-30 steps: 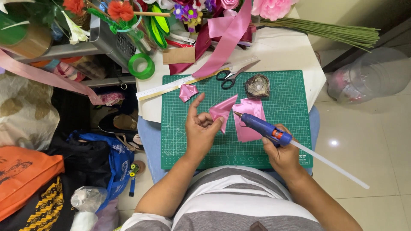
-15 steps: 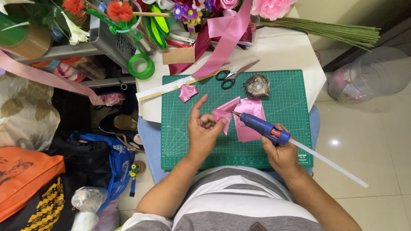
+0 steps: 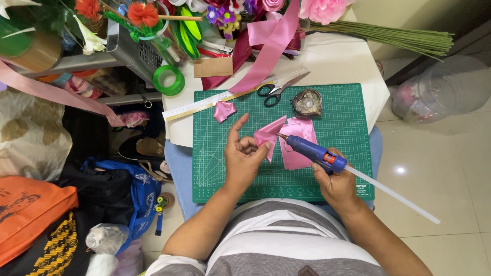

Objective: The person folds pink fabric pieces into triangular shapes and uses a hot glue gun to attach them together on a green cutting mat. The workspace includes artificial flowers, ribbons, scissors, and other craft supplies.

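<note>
**A:** ok so what were the hands doing in the head view?

**B:** left hand [image 3: 244, 158] was pinching a folded pink ribbon piece [image 3: 268, 137] between thumb and fingers, index finger sticking up loose. Right hand [image 3: 335, 180] was wrapped tight around a blue glue gun [image 3: 309, 150], with the nozzle right up against that folded piece, touching or nearly so, couldn't tell which.

**A:** anything under them?

**B:** green cutting mat [image 3: 215, 168] under both hands. A flat pink ribbon sheet [image 3: 299, 148] lay on it between the 2 hands, partly under the gun. A white glue stick [image 3: 394, 195] poked out the back of the gun, past the right wrist.

**A:** and further out?

**B:** beyond the left fingers, 1 small pink ribbon scrap [image 3: 224, 111] and a ruler [image 3: 204, 106]. Beyond the right hand, scissors [image 3: 279, 91] and a brownish lumpy thing [image 3: 306, 103], no idea what. A green tape roll [image 3: 169, 80] sat well off past the left hand.
</note>
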